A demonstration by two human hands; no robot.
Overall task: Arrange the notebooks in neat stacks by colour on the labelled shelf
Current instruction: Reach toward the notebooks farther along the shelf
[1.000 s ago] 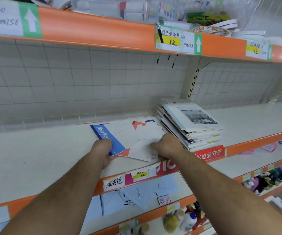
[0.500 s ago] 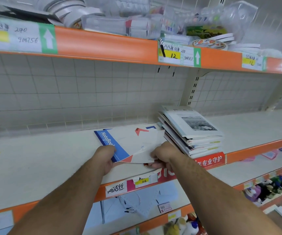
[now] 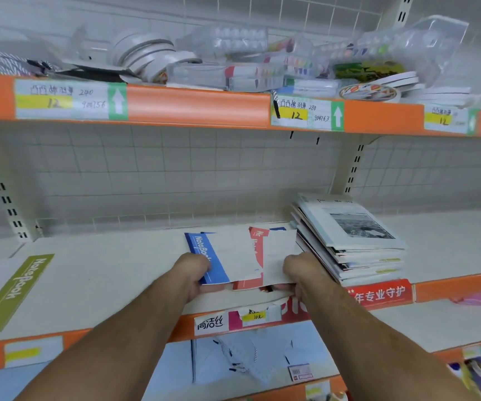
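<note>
Progress: seeming early. One uneven grey stack (image 3: 349, 235) is sitting on the shelf (image 3: 118, 270). The blue notebook (image 3: 233, 256) and red notebook (image 3: 256, 247) are lying fanned just beside it, and the green notebook (image 3: 11, 293) is lying well apart.
Hands: the left hand (image 3: 196, 273) is gripping the blue notebook's near edge; the right hand (image 3: 300, 273) is gripping the red notebook.
Materials: thin flat paper covers, looking smooth and bending slightly.

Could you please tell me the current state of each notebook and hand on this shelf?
left hand: grips the blue notebook at its near left corner.
right hand: grips the fanned notebooks at their near right edge.
blue notebook: closed, overlapping the red notebook.
grey stack: uneven, untouched.
green notebook: closed, flat, untouched.
</note>
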